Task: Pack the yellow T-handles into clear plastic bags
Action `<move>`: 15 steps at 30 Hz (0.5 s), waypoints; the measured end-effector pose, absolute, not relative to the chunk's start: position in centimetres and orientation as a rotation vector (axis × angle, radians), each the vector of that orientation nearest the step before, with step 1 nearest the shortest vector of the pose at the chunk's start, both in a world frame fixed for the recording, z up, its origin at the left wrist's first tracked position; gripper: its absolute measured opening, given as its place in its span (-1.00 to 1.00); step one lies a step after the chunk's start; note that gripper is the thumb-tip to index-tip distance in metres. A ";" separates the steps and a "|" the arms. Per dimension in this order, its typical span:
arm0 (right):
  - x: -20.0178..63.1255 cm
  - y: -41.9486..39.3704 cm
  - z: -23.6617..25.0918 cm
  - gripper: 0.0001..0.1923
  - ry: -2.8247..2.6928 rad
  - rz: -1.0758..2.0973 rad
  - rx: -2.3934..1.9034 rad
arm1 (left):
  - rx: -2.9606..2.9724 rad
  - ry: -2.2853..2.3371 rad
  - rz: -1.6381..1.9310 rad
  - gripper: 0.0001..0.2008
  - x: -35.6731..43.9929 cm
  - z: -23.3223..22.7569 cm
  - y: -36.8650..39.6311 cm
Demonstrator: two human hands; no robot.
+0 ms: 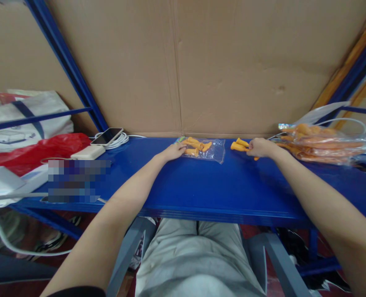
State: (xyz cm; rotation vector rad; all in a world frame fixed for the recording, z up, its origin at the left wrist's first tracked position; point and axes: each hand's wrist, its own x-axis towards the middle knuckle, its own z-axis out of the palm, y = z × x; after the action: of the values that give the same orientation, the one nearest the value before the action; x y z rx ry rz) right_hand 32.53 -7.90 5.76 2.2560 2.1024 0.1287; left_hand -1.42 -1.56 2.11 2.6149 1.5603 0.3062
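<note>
My left hand [174, 151] rests on the blue shelf [201, 185] and touches the left edge of a small clear plastic bag [212, 150] that holds several orange plastic pieces [195, 146]. My right hand [259, 147] is closed around a few loose orange pieces [239, 144], which stick out to its left just right of the small bag. A large clear bag full of orange pieces [319, 142] lies right of my right hand.
A cardboard wall [201, 62] backs the shelf. At the left lie a phone [107, 136], a white power bank [88, 152] with a coiled white cable, a red bag [37, 152] and a white tote. Blue frame bars run at both sides.
</note>
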 end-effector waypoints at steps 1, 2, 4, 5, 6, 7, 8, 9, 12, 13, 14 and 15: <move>32.7 -7.9 5.9 -0.84 2.118 0.171 2.295 | 2.613 1.547 0.315 -0.51 -1.3 2.1 -1.6; 32.9 -7.9 6.1 -0.83 2.155 0.211 2.324 | 2.608 1.538 0.327 -0.52 -1.3 2.1 -1.6; 33.0 -8.0 6.3 -0.80 2.313 0.245 2.315 | 2.593 1.527 0.358 -0.53 -1.2 2.0 -1.7; 32.9 -8.1 6.3 -0.79 2.408 0.238 2.285 | 2.588 1.519 0.373 -0.53 -1.1 2.0 -1.8; 32.7 -8.3 6.3 -0.77 2.496 0.222 2.239 | 2.587 1.503 0.385 -0.54 -1.1 2.0 -1.8; 32.3 -8.4 6.3 -0.77 2.566 0.209 2.190 | 2.590 1.480 0.394 -0.54 -1.1 2.0 -1.9; 31.9 -8.6 6.3 -0.77 2.604 0.209 2.151 | 2.593 1.455 0.399 -0.53 -1.0 2.0 -1.9; 31.5 -8.7 6.2 -0.77 2.620 0.223 2.119 | 2.598 1.430 0.401 -0.52 -1.0 2.0 -1.9; 30.2 -9.1 6.0 -0.77 2.591 0.254 2.054 | 2.600 1.392 0.392 -0.52 -0.8 1.9 -2.0; 29.9 -9.2 5.9 -0.76 2.572 0.246 2.041 | 2.598 1.392 0.386 -0.52 -0.8 1.9 -2.0; 29.7 -9.2 5.8 -0.74 2.557 0.238 2.024 | 2.597 1.393 0.380 -0.53 -0.7 1.9 -2.0; 29.5 -9.2 5.7 -0.73 2.549 0.239 2.006 | 2.597 1.393 0.376 -0.53 -0.6 1.9 -2.0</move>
State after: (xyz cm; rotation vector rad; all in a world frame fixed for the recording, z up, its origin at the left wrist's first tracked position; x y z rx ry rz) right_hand 29.53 -9.16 5.66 2.0057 2.5486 0.2385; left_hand -0.63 -2.03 1.88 2.5967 1.3928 0.3755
